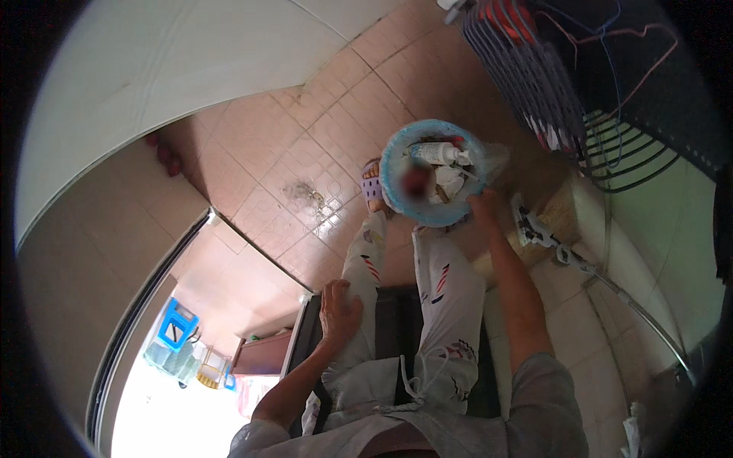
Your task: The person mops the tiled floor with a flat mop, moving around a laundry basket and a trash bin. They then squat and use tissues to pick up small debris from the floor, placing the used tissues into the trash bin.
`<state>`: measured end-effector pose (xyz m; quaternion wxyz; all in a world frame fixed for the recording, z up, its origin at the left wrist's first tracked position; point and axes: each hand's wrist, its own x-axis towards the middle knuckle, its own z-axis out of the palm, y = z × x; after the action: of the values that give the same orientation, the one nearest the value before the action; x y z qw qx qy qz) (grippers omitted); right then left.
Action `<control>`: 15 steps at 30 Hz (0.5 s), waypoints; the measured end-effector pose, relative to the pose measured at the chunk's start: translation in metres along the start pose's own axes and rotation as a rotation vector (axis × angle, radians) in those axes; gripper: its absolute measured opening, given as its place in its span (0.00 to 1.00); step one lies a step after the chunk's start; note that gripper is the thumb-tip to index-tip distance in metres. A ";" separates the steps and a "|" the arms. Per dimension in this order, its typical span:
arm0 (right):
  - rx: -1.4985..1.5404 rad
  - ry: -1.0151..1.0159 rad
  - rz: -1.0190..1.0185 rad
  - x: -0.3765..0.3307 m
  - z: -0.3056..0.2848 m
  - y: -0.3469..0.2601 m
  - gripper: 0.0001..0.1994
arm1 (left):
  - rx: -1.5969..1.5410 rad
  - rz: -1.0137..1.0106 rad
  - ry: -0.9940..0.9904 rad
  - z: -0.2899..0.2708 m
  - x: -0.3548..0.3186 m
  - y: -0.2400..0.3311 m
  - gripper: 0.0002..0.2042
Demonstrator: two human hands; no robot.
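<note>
Between my feet stands a round trash bin with a light blue liner (392, 192) folded over its rim. My right hand (482, 204) is closed on the near right part of that rim. Inside the bin lie a white pump bottle (437, 153), crumpled white tissue (449, 182) and a blurred dark red thing (416, 182) that I cannot make out. My left hand (340, 314) rests on my left leg, its fingers laid over the patterned white trousers (359, 267), holding nothing.
A silver-poled floor tool (603, 276) leans at the right. Grey hangers (527, 84) and a dark wire rack (630, 156) are at the upper right. Wet pink tiles (305, 164) lie left of the bin. Through a doorway at the lower left shows a blue stool (177, 324).
</note>
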<state>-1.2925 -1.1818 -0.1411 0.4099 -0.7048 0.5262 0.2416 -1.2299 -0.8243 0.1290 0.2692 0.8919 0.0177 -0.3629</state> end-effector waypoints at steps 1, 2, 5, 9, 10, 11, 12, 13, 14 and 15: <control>-0.046 -0.052 -0.013 -0.020 -0.010 -0.053 0.16 | -0.012 -0.045 -0.013 -0.003 0.000 0.002 0.17; -0.091 -0.098 -0.022 -0.035 -0.016 -0.089 0.16 | -0.027 -0.048 -0.011 -0.004 -0.002 0.005 0.17; 0.062 -0.005 -0.280 -0.039 0.002 -0.119 0.18 | -0.043 -0.047 -0.002 -0.011 0.001 0.004 0.17; 0.140 -0.177 -0.322 -0.038 0.015 -0.196 0.15 | -0.058 -0.087 0.028 -0.005 0.001 -0.006 0.18; 0.186 -0.214 -0.296 -0.012 0.029 -0.186 0.14 | -0.051 -0.092 0.030 -0.003 -0.001 -0.006 0.18; 0.234 -0.260 -0.271 0.010 0.046 -0.180 0.13 | -0.048 -0.114 0.038 -0.002 -0.002 -0.006 0.18; 0.201 -0.274 -0.296 0.022 0.054 -0.181 0.14 | -0.049 -0.140 0.044 0.000 -0.005 -0.001 0.18; 0.169 -0.286 -0.320 0.035 0.061 -0.181 0.15 | -0.051 -0.165 0.050 0.003 -0.007 0.003 0.18; 0.142 -0.300 -0.344 0.042 0.070 -0.186 0.16 | -0.077 -0.173 0.076 0.007 -0.010 0.005 0.18; 0.182 -0.253 -0.280 0.050 0.079 -0.191 0.18 | -0.103 -0.179 0.101 0.011 -0.011 0.006 0.18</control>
<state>-1.0891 -1.1220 -0.1616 0.5642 -0.6951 0.3872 0.2203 -1.2439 -0.8328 0.1326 0.2797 0.8889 0.1295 -0.3388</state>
